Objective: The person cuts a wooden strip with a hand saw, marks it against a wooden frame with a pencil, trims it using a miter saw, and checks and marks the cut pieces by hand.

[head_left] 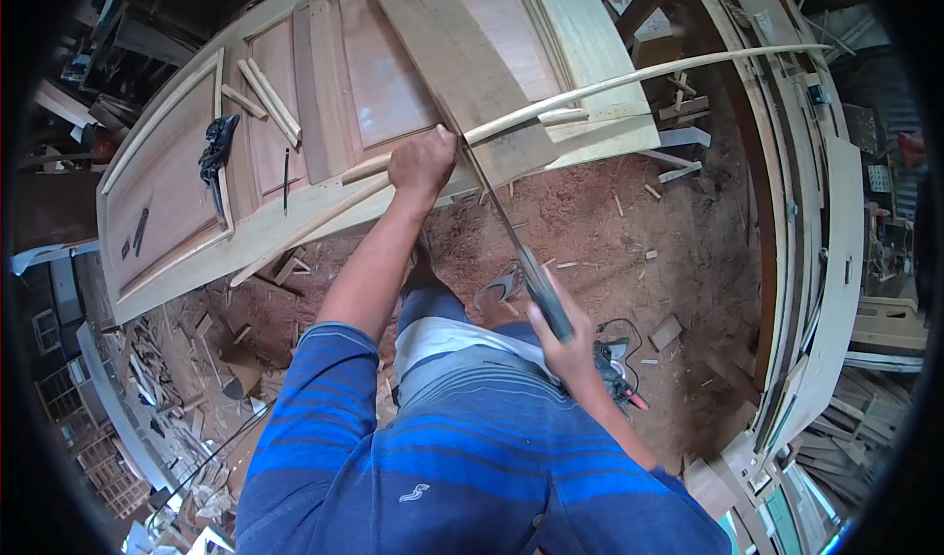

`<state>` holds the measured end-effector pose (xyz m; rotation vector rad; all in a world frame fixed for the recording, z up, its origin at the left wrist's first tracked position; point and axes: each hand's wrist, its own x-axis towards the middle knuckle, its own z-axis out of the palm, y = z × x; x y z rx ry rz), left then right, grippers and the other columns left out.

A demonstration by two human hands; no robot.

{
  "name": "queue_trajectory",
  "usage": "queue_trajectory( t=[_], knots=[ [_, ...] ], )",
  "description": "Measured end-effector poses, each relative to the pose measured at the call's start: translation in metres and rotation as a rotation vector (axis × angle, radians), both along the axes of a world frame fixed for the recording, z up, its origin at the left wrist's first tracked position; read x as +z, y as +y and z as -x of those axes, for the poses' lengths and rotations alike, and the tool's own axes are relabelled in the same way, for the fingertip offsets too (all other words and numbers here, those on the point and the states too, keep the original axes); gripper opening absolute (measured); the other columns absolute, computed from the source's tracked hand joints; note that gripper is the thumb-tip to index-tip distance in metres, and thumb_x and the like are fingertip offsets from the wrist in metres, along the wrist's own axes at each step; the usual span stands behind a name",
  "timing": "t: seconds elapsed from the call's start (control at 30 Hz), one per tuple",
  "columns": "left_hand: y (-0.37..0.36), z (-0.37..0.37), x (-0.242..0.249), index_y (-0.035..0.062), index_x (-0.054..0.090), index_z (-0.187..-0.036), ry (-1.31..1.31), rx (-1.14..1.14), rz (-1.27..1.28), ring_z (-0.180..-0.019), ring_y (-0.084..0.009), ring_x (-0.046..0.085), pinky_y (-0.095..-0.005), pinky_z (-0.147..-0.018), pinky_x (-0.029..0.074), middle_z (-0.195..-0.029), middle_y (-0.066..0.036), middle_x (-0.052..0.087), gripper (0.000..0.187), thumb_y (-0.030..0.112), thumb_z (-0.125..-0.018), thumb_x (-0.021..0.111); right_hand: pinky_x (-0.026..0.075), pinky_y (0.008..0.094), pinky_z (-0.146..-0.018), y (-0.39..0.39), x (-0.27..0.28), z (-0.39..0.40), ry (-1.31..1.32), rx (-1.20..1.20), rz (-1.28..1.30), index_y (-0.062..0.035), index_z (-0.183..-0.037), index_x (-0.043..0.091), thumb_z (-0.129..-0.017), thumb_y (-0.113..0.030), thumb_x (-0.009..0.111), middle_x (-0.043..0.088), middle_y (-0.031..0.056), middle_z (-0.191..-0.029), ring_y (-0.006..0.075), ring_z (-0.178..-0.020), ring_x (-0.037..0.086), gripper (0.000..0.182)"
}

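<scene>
A long, thin curved wooden strip [629,78] lies across the near edge of a pale wooden door [324,103] that rests flat in front of me. My left hand [423,162] presses the strip down at the door's edge. My right hand [565,334] grips the dark handle of a handsaw [501,226], whose blade runs up to the strip just right of my left hand. A broad plank [462,63] lies on the door under the strip.
Short wood offcuts [264,93], a dark tool [214,152] and a pencil [286,179] lie on the door. The earthen floor [629,221] holds wood scraps and a power tool [615,368]. Door frames [806,211] stand at the right, stacked timber at the left.
</scene>
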<state>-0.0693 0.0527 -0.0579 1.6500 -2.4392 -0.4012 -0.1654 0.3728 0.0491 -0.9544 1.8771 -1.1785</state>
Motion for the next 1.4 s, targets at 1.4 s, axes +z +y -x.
queue_trajectory(
  t=[1.4],
  knots=[
    [-0.004,0.003,0.001,0.0005,0.078,-0.081,-0.028,0.02,-0.078,-0.081,-0.0479,0.073,-0.0565,-0.08,0.058,-0.083,-0.029,0.073,0.062,0.038,-0.106,0.035,0.05,0.0401,-0.108,0.012,0.017,0.007,-0.001,0.011,-0.034,0.0045,-0.144,0.057,-0.096,-0.015,0.071,0.07,0.0251,-0.132,0.0322,-0.126,0.068,0.054]
  ],
)
